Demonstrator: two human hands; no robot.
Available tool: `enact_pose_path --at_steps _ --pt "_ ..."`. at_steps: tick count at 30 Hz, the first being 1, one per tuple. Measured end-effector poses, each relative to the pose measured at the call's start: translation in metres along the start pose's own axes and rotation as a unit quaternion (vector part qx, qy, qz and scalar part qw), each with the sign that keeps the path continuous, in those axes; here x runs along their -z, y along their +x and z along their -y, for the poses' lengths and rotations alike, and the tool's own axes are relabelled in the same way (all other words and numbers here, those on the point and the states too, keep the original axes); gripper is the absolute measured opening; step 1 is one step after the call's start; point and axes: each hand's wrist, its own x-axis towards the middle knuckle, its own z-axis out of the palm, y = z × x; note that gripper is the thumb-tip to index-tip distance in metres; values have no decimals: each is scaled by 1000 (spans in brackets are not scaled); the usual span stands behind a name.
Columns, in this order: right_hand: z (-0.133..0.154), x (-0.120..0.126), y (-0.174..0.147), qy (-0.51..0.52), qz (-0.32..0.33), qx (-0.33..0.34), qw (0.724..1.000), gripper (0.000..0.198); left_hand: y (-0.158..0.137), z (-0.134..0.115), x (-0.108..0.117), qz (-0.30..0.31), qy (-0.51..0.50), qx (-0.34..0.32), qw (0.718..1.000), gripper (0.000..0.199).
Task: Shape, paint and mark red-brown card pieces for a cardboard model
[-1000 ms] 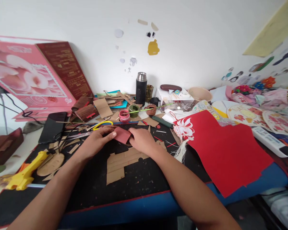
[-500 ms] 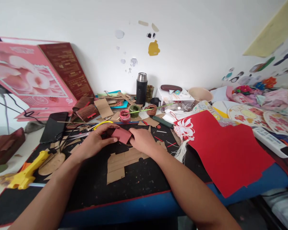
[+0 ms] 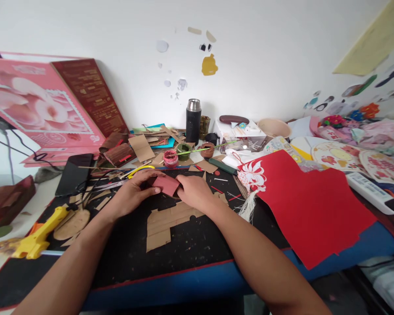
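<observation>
Between my two hands is a small reddish-brown cardboard piece (image 3: 167, 185), held above the black mat (image 3: 124, 258). My left hand (image 3: 138, 189) grips its left end, thumb on the near face and fingers behind. At its right end my right hand (image 3: 192, 189) is closed on it; those fingertips are partly hidden. Just below lies a flat cut piece of brown cardboard (image 3: 160, 225). Behind the hands stand an open jar of red paint (image 3: 170, 159), a green paint jar (image 3: 184, 151) and a brown one (image 3: 207, 150), with a thin green stick across them.
A yellow glue gun (image 3: 39, 238) and a black phone (image 3: 74, 175) lie on the left. Yellow-handled scissors (image 3: 141, 170) rest behind my left hand. A black thermos (image 3: 193, 122) stands at the back. Red felt-like sheet (image 3: 318, 210) covers the right side. Cardboard scraps lie around.
The reddish-brown piece has tilted slightly in my hands. Both hands keep their hold in nearly the same place, and the view has shifted very little.
</observation>
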Motion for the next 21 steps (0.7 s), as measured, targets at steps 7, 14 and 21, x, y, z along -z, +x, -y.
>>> enact_pose_path --at_steps 7,14,21 --pt "1 2 0 -2 5 1 1000 24 0 1 0 -2 -2 6 1000 58" --pt "1 2 0 -1 8 -3 1000 24 1 3 -3 -11 5 10 1000 62" --pt "0 1 0 -1 2 0 1000 23 -1 2 -1 -3 13 5 1000 70"
